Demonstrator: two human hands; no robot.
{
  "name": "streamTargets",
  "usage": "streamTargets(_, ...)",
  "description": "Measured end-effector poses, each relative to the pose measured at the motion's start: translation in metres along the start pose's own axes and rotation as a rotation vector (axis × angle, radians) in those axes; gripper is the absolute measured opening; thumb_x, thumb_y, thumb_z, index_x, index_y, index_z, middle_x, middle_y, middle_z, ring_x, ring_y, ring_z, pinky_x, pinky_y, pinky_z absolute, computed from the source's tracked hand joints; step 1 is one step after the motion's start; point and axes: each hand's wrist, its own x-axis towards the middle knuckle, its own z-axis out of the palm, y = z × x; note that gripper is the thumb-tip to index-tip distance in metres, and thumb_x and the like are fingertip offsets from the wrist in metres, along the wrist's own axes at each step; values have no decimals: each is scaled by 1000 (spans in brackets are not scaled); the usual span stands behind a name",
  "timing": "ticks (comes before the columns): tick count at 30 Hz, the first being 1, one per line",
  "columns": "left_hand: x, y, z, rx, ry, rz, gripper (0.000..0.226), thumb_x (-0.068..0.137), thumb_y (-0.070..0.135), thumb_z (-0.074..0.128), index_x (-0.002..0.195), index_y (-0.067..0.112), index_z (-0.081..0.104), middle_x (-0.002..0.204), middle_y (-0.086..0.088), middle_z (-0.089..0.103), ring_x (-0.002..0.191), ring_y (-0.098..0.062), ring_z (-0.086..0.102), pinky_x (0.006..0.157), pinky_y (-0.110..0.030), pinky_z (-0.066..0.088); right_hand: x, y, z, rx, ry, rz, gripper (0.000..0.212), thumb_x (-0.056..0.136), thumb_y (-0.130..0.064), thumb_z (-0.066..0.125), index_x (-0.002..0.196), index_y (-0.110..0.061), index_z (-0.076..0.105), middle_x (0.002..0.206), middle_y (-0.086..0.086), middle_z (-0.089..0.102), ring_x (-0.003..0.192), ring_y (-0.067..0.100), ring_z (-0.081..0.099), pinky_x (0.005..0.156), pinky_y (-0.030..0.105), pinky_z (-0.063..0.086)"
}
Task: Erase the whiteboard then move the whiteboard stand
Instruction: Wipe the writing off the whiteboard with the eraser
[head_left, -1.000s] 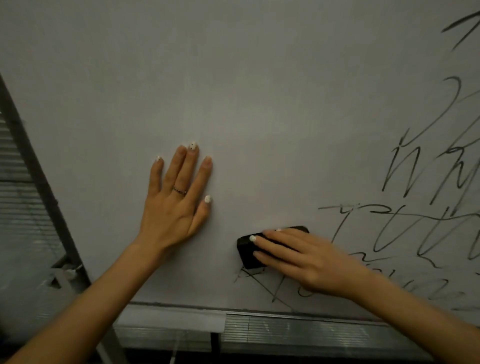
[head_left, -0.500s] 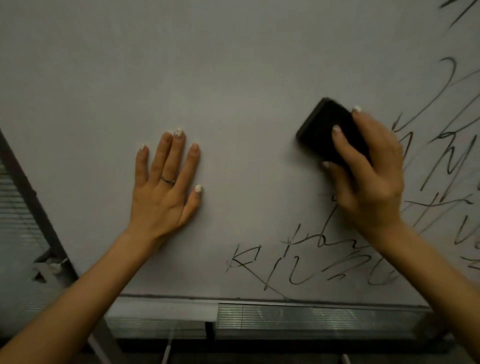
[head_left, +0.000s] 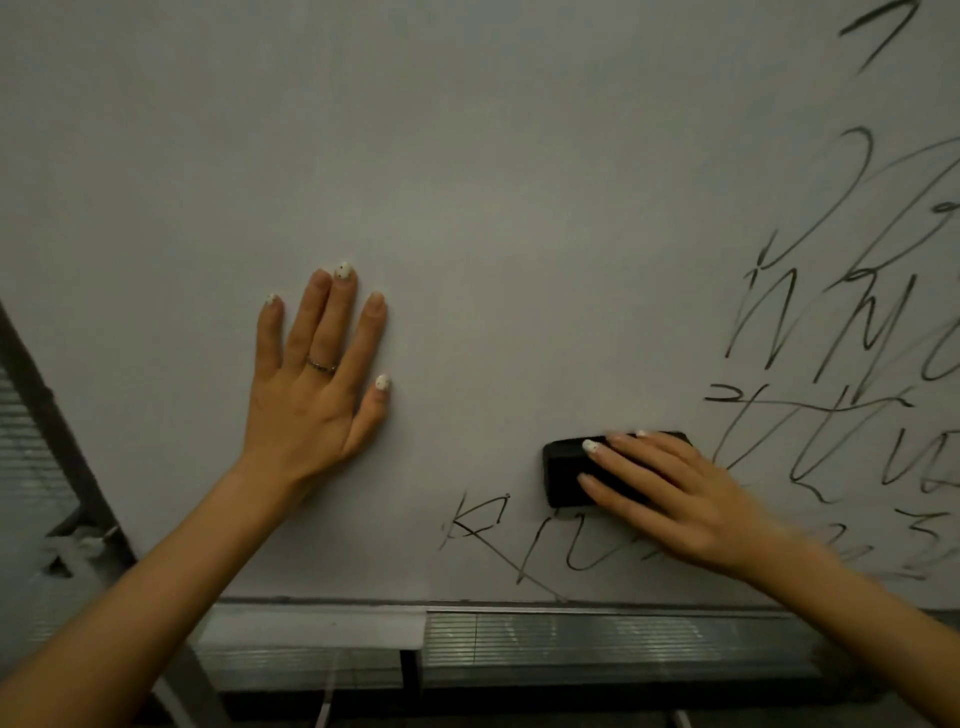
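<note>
Dim light falls across the whiteboard (head_left: 467, 156), which fills nearly all I can see from the head camera; its left and middle look wiped, while black marker scrawl (head_left: 857, 338) crowds the right side and runs along the bottom above the tray rail (head_left: 571, 639). At the left edge a dark slanted upright (head_left: 57, 441) shows, probably part of the stand, and I leave it alone for now.

From where I sit, the left hand (head_left: 311, 395) lies flat on the bare board, fingers straight and spread, holding nothing, bracing the panel. The right hand (head_left: 670, 499) lies over the black eraser (head_left: 566, 475), fingers extended across its back and pressing it to the board low down, just above the letters near the bottom; whether the thumb hooks its far edge I cannot tell.

My judgement: erasing is perhaps half done. To do this pass well I would keep the felt face fully flat, press evenly, and sweep in overlapping strokes down through the bottom letters, then rightward into the dense writing, with the left palm steadying so the board does not rock or roll
</note>
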Motion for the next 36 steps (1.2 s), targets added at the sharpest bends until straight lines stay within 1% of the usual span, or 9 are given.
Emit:
streamTargets(3, 1, -1, -1, 0, 1, 6, 60, 98, 31, 29, 151, 11, 10, 159, -5, -9, 146, -24, -1, 117, -45, 0, 14, 29, -15, -61, -20, -77, 38, 99, -4, 48, 137, -3, 43, 145, 19, 37, 134, 33, 38, 113, 45, 31)
streamTargets(8, 2, 2, 0, 2, 9, 4, 59, 98, 32, 28, 151, 9, 11, 159, -5, -8, 146, -24, -1, 117, -45, -1, 49, 86, -43, -186, 125, 32, 45, 92, 0, 61, 134, -1, 45, 138, 26, 41, 126, 39, 44, 106, 49, 39)
streamTargets(14, 2, 8, 1, -10, 16, -40, 60, 98, 31, 29, 151, 11, 10, 159, -4, -10, 146, -23, -2, 117, -45, -1, 64, 62, -37, -109, 420, 640, 41, 93, -6, 61, 131, -4, 46, 137, 20, 36, 126, 36, 39, 107, 42, 37)
streamTargets(16, 1, 9, 0, -18, 12, -52, 60, 98, 32, 28, 151, 11, 8, 158, -3, -11, 146, -23, -3, 117, -45, -2, 58, 31, -22, -46, 444, 719, 42, 92, -2, 60, 131, -3, 45, 137, 19, 34, 127, 36, 36, 108, 43, 33)
streamTargets(22, 1, 5, -3, -29, -8, -51, 59, 99, 33, 26, 151, 13, 8, 158, -2, -12, 146, -21, -3, 118, -43, -2, 3, -46, 21, 25, 179, 485, 73, 75, 7, 67, 141, -7, 39, 138, 22, 39, 132, 35, 37, 111, 44, 31)
streamTargets(24, 1, 6, -4, -31, -4, -49, 59, 99, 33, 26, 151, 13, 8, 158, -1, -12, 146, -21, -3, 117, -43, -2, -1, -50, 20, 34, 155, 430, 70, 78, 7, 61, 142, -9, 38, 137, 20, 42, 132, 32, 37, 113, 41, 30)
streamTargets(28, 1, 8, -3, -27, -2, -61, 59, 99, 33, 25, 151, 15, 6, 158, 0, -13, 146, -20, -4, 118, -42, -3, 20, -32, 7, 51, 173, 369, 54, 82, 8, 55, 133, -6, 45, 137, 19, 43, 131, 31, 40, 113, 41, 31)
streamTargets(33, 0, 10, -4, -30, -14, -71, 59, 99, 34, 25, 151, 14, 5, 158, 0, -15, 146, -20, -5, 117, -43, -2, 81, -9, 2, 68, 281, 417, 55, 74, 13, 70, 125, 0, 58, 135, 24, 49, 124, 37, 48, 104, 46, 41)
streamTargets(36, 0, 10, -5, -26, -22, -73, 59, 100, 34, 24, 151, 13, 4, 157, 0, -16, 146, -21, -5, 117, -43, -3, 107, -23, 10, 102, 329, 418, 47, 77, 15, 59, 121, 0, 61, 132, 24, 50, 123, 37, 48, 103, 46, 42)
